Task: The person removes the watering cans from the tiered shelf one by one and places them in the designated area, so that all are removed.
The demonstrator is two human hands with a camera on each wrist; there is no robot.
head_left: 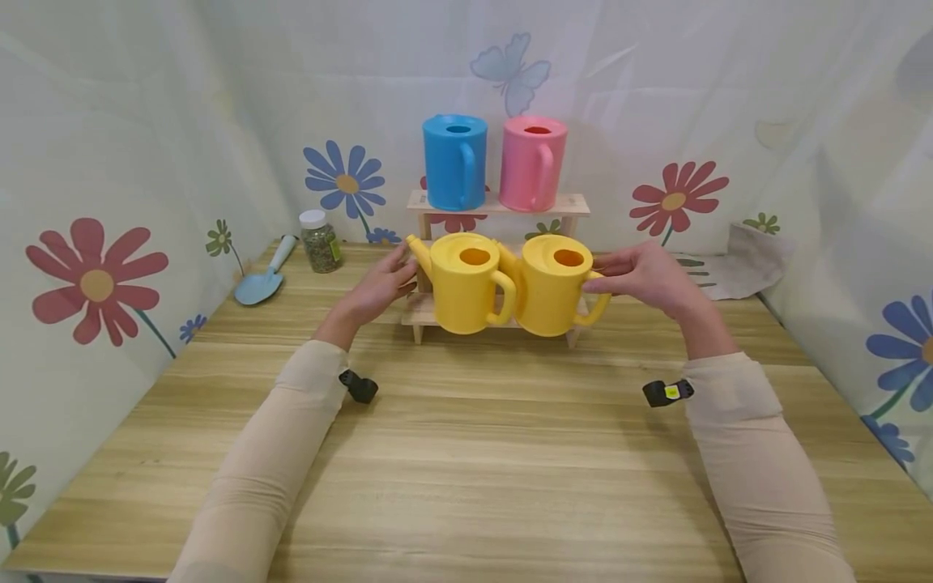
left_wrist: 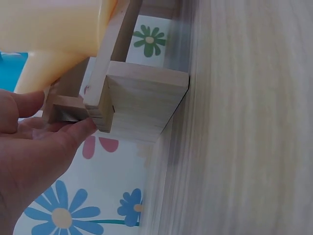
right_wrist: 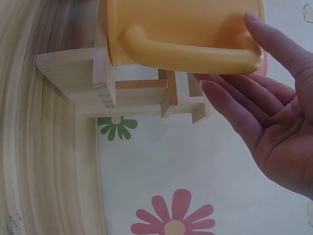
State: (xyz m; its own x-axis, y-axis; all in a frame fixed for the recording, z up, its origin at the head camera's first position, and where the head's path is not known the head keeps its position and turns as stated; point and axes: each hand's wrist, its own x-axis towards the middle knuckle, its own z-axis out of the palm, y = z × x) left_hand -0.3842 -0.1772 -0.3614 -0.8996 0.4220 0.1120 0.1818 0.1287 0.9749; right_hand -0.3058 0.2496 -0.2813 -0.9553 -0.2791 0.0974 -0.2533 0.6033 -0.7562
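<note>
Two yellow watering cans, the left can and the right can, stand side by side on the lower step of a small wooden rack. Beside the left can's spout is my left hand; in the left wrist view its fingertips are at the end of the wooden step. My right hand is at the right can's handle. Its thumb lies near the handle's upper end, with the other fingers extended beyond it. On the upper step are a blue watering can and a pink watering can.
At the back left lie a light blue hand trowel and a jar with a white lid. A garden fork and a greyish cloth-like item lie at the back right. A flower-printed curtain surrounds the wooden table.
</note>
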